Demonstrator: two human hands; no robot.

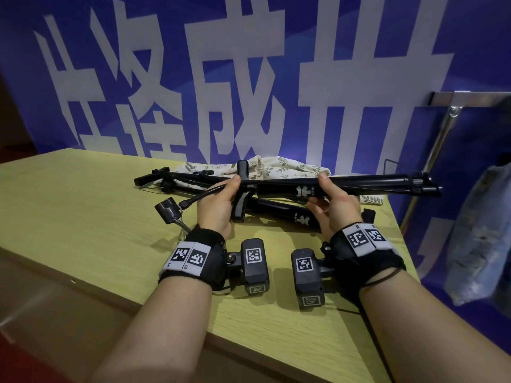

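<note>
I hold a long black bicycle pump (359, 183) level above the yellow-green table (83, 217). My left hand (218, 205) grips it near its T-shaped handle (242, 194), thumb on top. My right hand (331, 208) grips the barrel beside the white logo. A black hose runs from the left hand down to a round pump head (167, 210) lying on the table. A second black pump (284, 214) lies on the table beneath, partly hidden by my hands. Both wrists wear black bands with printed markers.
A leaf-patterned cloth bag (287, 167) lies behind the pumps against a blue banner with white characters. A metal rack frame (442, 128) and hanging denim (481, 239) stand to the right. The table's front edge runs diagonally under my forearms.
</note>
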